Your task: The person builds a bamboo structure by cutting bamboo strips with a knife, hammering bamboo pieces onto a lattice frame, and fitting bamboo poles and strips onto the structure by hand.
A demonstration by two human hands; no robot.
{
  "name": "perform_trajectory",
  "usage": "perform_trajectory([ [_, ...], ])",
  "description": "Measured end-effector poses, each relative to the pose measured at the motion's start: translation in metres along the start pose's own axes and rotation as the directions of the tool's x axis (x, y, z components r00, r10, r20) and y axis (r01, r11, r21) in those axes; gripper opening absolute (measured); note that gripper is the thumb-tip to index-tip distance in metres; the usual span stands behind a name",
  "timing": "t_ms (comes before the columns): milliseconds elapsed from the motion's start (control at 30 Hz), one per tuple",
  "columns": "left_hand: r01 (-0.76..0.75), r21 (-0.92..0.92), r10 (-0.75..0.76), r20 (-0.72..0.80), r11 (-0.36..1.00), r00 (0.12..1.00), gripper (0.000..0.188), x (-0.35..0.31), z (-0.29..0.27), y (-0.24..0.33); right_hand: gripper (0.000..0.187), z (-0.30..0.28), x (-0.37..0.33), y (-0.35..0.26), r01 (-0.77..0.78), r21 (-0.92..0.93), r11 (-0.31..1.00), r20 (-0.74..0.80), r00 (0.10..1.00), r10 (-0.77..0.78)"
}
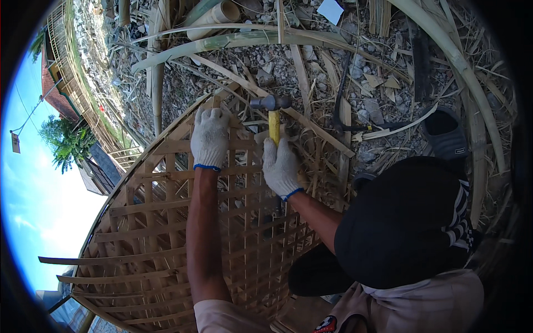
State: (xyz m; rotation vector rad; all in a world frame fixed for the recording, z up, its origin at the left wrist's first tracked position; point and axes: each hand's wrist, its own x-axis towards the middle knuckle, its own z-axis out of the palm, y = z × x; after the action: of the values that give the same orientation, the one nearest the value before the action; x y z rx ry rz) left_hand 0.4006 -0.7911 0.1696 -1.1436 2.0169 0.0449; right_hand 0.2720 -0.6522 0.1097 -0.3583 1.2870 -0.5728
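The person's gloved right hand (282, 165) has its fingers wrapped round the yellow handle of a hammer (274, 125), with the thumb lying along the grip. It holds the handle rather close to the steel head, which probably favours control over a long swing. The head hangs beside the left hand, near the panel's far corner; whether it touches anything below cannot be told.

The left hand (211, 136), also in a knitted white glove, bends over the edge of a bamboo lattice panel (166, 226). Its fingers lie together, but their tips are hidden, so one cannot tell if they clamp a slat or only press on it. The short end of a slat (215, 102) shows just past the knuckles, so the hand appears to steady that edge.

The panel spreads below both forearms, apparently so that its far corner lies within reach of both hands. Beyond it, a curved split-bamboo strip (239, 45) and a bamboo tube (215, 20) rest on rubble, out of the hands' way. A dark trouser knee (400, 211) rises on the right, near a grey clog (446, 133).
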Motion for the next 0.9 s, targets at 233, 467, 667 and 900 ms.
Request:
perform_trajectory([
  [233,0.000,-0.017,0.000,0.006,1.000,1.000,0.024,0.007,-0.004,0.008,0.027,0.011,0.011,0.021,0.135,-0.145,0.980,-0.046,0.989,-0.143],
  [467,0.016,-0.048,-0.015,0.017,0.999,1.000,0.025,0.013,-0.013,0.017,0.029,0.005,0.005,0.026,0.072,0.216,0.974,-0.157,0.987,-0.038],
  [667,0.012,0.005,-0.012,0.036,1.000,0.999,0.025,0.001,-0.004,0.004,0.032,-0.005,-0.010,-0.006,0.052,0.284,0.957,-0.156,0.988,-0.007],
  [900,0.032,-0.003,-0.032,0.056,0.999,0.998,0.026,-0.001,-0.002,-0.001,0.030,-0.013,-0.010,0.001,0.049,-0.006,0.999,0.028,0.998,-0.049],
])
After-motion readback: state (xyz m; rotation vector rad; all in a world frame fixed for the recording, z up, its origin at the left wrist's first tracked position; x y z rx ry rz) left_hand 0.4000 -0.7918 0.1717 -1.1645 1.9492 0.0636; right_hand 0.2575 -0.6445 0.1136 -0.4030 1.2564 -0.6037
